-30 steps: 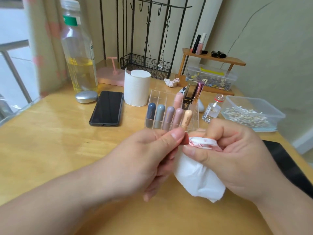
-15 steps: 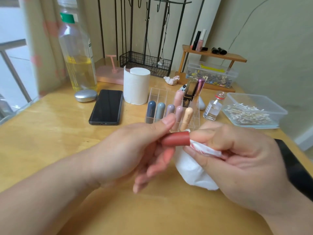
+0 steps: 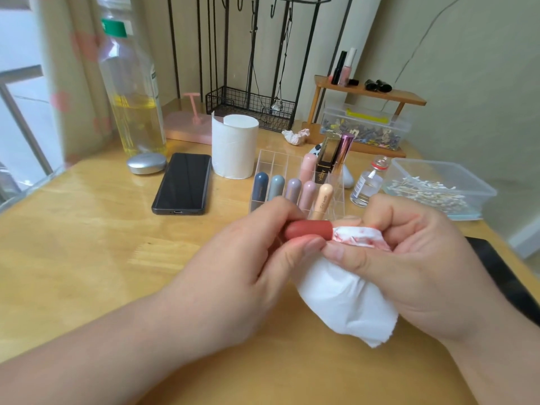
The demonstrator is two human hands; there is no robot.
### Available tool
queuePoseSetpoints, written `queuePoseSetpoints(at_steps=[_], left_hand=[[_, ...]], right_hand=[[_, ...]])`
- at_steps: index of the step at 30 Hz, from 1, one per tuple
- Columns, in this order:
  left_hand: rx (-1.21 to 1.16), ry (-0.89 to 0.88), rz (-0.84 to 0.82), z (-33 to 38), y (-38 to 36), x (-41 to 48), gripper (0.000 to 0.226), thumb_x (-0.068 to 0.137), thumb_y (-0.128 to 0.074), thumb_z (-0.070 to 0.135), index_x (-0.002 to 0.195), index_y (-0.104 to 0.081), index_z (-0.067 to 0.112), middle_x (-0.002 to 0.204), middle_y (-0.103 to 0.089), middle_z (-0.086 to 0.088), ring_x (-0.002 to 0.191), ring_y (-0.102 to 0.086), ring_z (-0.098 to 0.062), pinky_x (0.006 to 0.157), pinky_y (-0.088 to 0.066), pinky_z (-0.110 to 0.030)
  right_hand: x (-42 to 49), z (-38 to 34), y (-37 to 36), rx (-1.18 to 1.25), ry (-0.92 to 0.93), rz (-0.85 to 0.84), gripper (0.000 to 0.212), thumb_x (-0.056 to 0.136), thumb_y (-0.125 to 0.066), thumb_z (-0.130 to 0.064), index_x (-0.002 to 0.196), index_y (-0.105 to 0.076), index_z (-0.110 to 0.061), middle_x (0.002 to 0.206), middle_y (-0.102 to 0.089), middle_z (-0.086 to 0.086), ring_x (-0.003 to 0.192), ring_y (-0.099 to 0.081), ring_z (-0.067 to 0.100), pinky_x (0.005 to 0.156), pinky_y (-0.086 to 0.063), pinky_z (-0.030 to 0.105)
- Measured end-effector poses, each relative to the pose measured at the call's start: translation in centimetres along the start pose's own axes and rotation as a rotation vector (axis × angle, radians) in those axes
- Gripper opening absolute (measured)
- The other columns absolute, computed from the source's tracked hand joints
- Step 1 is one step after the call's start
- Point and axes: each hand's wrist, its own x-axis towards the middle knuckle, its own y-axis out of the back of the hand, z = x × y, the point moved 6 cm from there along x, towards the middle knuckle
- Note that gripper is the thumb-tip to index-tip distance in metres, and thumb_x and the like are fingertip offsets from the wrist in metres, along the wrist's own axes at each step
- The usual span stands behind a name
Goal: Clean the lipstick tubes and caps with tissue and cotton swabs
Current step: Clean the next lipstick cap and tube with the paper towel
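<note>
The wooden counter (image 3: 87, 258) carries a phone (image 3: 182, 184), tissue roll (image 3: 234, 147), clear organizer (image 3: 280, 162) and swab box (image 3: 455, 173) near its far edge.

A phone (image 3: 181, 184) is lying on the table (image 3: 73, 244), left of the tissue roll (image 3: 234, 147). Right of the roll, lipstick tubes (image 3: 292, 190) are standing in an organizer (image 3: 274, 160); a small bottle (image 3: 366, 185) and the swab box (image 3: 455, 168) are sitting farther right.

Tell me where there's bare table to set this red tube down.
Widest bare wood lies left of the left hand, in front of the phone, out to the table edge. A narrower strip runs between the phone and the clear organizer. Crowded: back right, where organizer, glass bottle and swab box sit close together.
</note>
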Motion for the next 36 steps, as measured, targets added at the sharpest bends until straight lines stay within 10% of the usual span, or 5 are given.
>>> queuePoseSetpoints(at_steps=[3, 11, 22, 32, 36], left_hand=[[0.015, -0.042, 0.035, 0.2, 0.3, -0.1, 0.015, 0.097, -0.054, 0.045, 0.099, -0.056, 0.030, 0.075, -0.056, 0.008, 0.061, -0.052, -0.011, 0.054, -0.041, -0.025], [-0.979, 0.601, -0.452, -0.5, -2.5, -0.6, 0.053, 0.093, -0.049, 0.056, 0.075, -0.064, 0.008, 0.057, -0.047, -0.009, 0.037, -0.039, -0.016, 0.032, -0.034, -0.019], [0.139, -0.105, -0.003, 1.5, 0.5, -0.3, 0.018, 0.099, -0.045, 0.047, 0.106, -0.049, 0.030, 0.085, -0.056, 0.017, 0.074, -0.055, -0.008, 0.061, -0.044, -0.023], [-0.126, 0.015, -0.027, 0.0, 0.0, -0.1, 0.020, 0.087, -0.067, 0.042, 0.095, -0.053, 0.030, 0.084, -0.066, 0.000, 0.075, -0.062, -0.028, 0.065, -0.052, -0.048], [-0.388, 0.285, -0.196, -1.0, -0.3, 0.3, 0.030, 0.081, -0.081, 0.031, 0.090, -0.058, 0.013, 0.067, -0.060, -0.005, 0.050, -0.049, -0.019, 0.044, -0.044, -0.028]], right_hand=[[-0.1, -0.1, 0.1, 0.026, 0.019, 0.007, 0.033, 0.071, -0.085, -0.021, 0.062, -0.054, -0.021, 0.080, -0.062, 0.037, 0.065, -0.056, 0.037, 0.066, -0.047, 0.040], [-0.8, -1.7, -1.2, -0.304, 0.350, -0.028, 0.030, 0.086, -0.069, -0.001, 0.069, -0.051, -0.016, 0.074, -0.062, 0.015, 0.060, -0.053, 0.032, 0.056, -0.042, 0.030], [-0.1, -0.8, -0.2, 0.056, 0.010, -0.033, 0.035, 0.075, -0.083, -0.014, 0.061, -0.052, -0.023, 0.061, -0.055, 0.017, 0.062, -0.051, 0.022, 0.059, -0.041, 0.035], [-0.4, -0.5, -0.5, -0.045, 0.065, 0.011, 0.030, 0.078, -0.075, -0.006, 0.064, -0.052, -0.018, 0.081, -0.075, 0.018, 0.074, -0.071, 0.038, 0.064, -0.054, 0.045], [-0.5, -0.7, -0.7, -0.106, 0.140, 0.006, 0.028, 0.083, -0.069, 0.001, 0.069, -0.048, -0.010, 0.089, -0.078, 0.005, 0.079, -0.073, 0.021, 0.070, -0.056, 0.030]])
